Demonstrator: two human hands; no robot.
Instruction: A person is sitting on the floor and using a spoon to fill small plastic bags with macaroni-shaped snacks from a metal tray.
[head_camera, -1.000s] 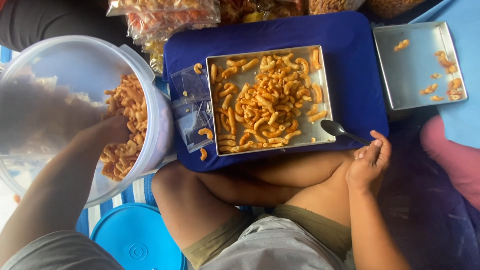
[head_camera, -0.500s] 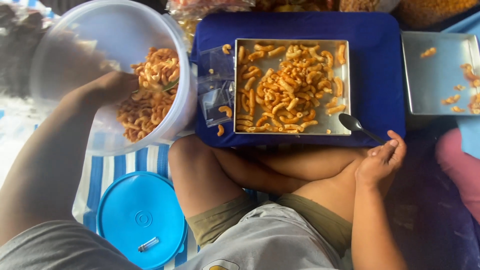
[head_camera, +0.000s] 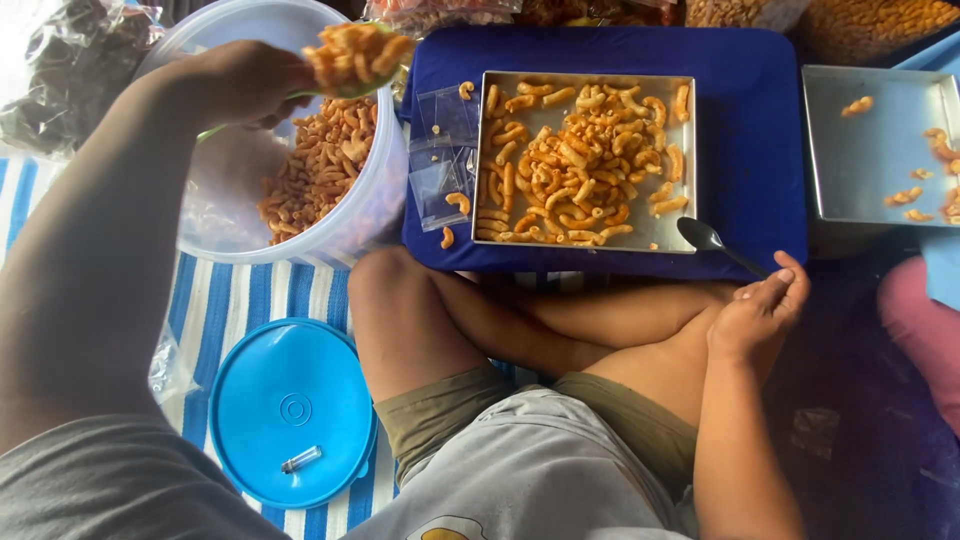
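Observation:
My left hand (head_camera: 235, 85) is over a big clear plastic tub (head_camera: 230, 180) and holds a green scoop (head_camera: 345, 75) heaped with orange curled snacks. More of those snacks lie in the tub's bottom. A metal tray (head_camera: 670, 235) full of the same snacks rests on a dark blue board (head_camera: 750, 120) in front of my crossed legs. My right hand (head_camera: 760, 310) rests on my knee and grips the handle of a metal spoon (head_camera: 705, 237), whose bowl lies at the board's near edge. Small clear bags (head_camera: 440, 160) lie left of the tray.
A round blue lid (head_camera: 290, 410) with a small lighter on it lies on the striped mat by my left knee. A second metal tray (head_camera: 870, 160) with a few snacks sits at the right. Bags of snacks line the far edge.
My left hand has come up out of the tub with a scoop full of snacks and moved toward the tray. My right hand stays on my knee with the spoon.

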